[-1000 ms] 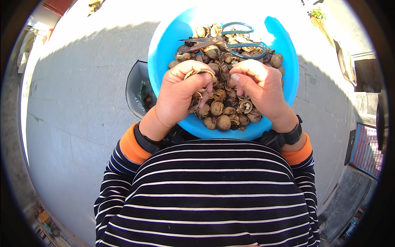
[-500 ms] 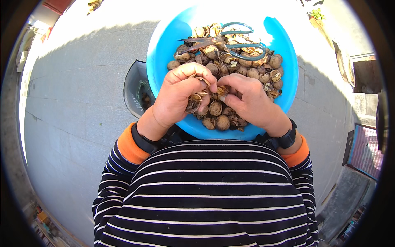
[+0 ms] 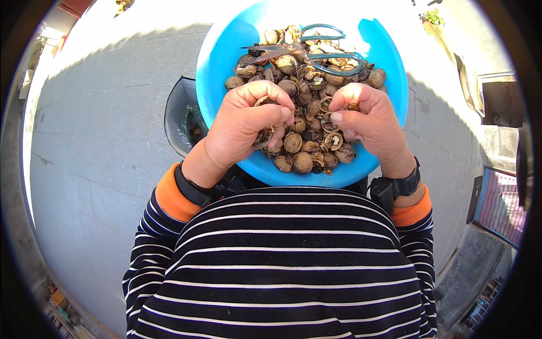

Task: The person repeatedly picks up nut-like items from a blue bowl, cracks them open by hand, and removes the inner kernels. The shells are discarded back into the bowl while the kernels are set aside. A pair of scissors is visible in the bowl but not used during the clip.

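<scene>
My left hand (image 3: 248,118) is closed around a cracked walnut (image 3: 263,138), its thumb against the forefinger; the fingers partly cover the shell. To the right, my right hand (image 3: 370,121) hovers over the walnuts with curled fingers, thumb and forefinger a little apart. A small brown bit (image 3: 353,106) shows in that gap; whether it lies in the hand or below is unclear. Beneath both hands is a blue basin (image 3: 389,62) holding many whole and broken walnuts (image 3: 302,163). Scissors (image 3: 282,52) with teal handles lie across the walnuts at the far side, blades pointing left.
A grey bin (image 3: 176,121) with dark and green bits inside stands left of the basin. Grey paving (image 3: 101,147) spreads around, sunlit at the far side. A striped panel (image 3: 501,206) and a wall stand at the right, with a green plant (image 3: 433,17) farther back.
My right hand has moved right, away from the left, and its pinch on a walnut piece has loosened. My left hand keeps its hold. More walnuts show between the hands.
</scene>
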A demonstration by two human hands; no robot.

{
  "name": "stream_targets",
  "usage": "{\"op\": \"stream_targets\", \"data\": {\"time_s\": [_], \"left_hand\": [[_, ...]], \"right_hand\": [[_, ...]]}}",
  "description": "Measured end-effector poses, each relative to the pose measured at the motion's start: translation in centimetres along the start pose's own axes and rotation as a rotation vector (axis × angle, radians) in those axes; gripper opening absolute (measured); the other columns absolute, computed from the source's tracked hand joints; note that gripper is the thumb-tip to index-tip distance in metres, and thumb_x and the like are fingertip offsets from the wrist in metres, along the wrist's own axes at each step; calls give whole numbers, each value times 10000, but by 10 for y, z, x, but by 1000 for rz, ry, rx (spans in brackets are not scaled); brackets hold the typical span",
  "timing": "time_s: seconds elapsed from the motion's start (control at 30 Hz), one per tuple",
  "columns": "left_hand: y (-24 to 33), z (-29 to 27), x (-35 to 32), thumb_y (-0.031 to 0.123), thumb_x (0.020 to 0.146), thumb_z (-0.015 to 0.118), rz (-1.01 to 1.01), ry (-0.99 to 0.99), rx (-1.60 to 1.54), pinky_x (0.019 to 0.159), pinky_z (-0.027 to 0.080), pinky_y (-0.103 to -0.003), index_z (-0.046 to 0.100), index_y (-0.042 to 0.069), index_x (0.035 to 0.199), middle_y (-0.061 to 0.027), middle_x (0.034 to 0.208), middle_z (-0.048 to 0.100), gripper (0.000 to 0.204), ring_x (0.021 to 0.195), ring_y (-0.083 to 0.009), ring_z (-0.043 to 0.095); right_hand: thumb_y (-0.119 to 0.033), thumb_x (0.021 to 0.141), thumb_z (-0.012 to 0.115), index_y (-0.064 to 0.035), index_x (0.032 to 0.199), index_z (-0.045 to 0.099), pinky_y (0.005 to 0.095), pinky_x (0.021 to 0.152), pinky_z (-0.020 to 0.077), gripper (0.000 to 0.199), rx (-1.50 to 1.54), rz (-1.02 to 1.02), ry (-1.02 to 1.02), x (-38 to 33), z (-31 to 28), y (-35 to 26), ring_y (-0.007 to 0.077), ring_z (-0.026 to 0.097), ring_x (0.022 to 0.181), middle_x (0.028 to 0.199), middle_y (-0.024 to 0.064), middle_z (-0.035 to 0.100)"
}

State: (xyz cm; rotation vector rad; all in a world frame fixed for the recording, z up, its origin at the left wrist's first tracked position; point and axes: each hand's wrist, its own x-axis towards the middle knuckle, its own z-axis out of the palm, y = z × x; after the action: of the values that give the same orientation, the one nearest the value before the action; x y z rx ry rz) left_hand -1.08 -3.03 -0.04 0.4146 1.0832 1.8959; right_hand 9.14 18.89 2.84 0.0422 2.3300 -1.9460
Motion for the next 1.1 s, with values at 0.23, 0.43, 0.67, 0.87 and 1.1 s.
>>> {"op": "stream_targets", "data": {"time_s": [0.23, 0.43, 0.67, 0.87, 1.1], "left_hand": [[0, 1, 0, 47, 907, 577, -16, -1, 1, 447, 381, -221, 592, 22, 896, -105, 822, 614, 31, 529, -125, 514], [2, 3, 0, 81, 925, 558, -17, 26, -8, 445, 378, -218, 594, 18, 922, -97, 816, 610, 73, 521, -121, 510], [5, 6, 1, 74, 914, 571, -155, -52, 15, 461, 406, -215, 616, -14, 1073, -83, 804, 616, 187, 533, -115, 524], [5, 6, 0, 37, 901, 583, -131, -59, 9, 459, 414, -221, 625, -17, 1055, -66, 770, 616, 168, 530, -106, 533], [4, 2, 0, 48, 894, 548, -82, -47, -45, 467, 404, -230, 618, -16, 1038, -109, 793, 602, 172, 516, -131, 497]], "right_hand": [[-72, 758, 598, -51, 863, 637, 401, 633, 542, 114, -1219, -165, -303, 1, 29, -1, 307, 673, 743, 758, 120, 638], [-33, 813, 609, -23, 911, 660, 378, 621, 522, 111, -793, -261, -185, 4, 20, 0, 282, 671, 733, 793, 132, 670], [-62, 884, 634, -11, 1012, 674, 255, 597, 473, 144, -271, -95, 124, -1, 17, -13, 127, 593, 638, 729, 79, 645], [-57, 852, 668, -23, 1018, 678, 247, 579, 464, 170, -361, -232, 146, 5, 27, -13, 126, 582, 607, 713, 62, 646], [-125, 784, 690, -36, 853, 613, 339, 586, 519, 136, -1050, -273, 2, 1, 19, -5, 255, 639, 673, 751, 91, 615]]}}
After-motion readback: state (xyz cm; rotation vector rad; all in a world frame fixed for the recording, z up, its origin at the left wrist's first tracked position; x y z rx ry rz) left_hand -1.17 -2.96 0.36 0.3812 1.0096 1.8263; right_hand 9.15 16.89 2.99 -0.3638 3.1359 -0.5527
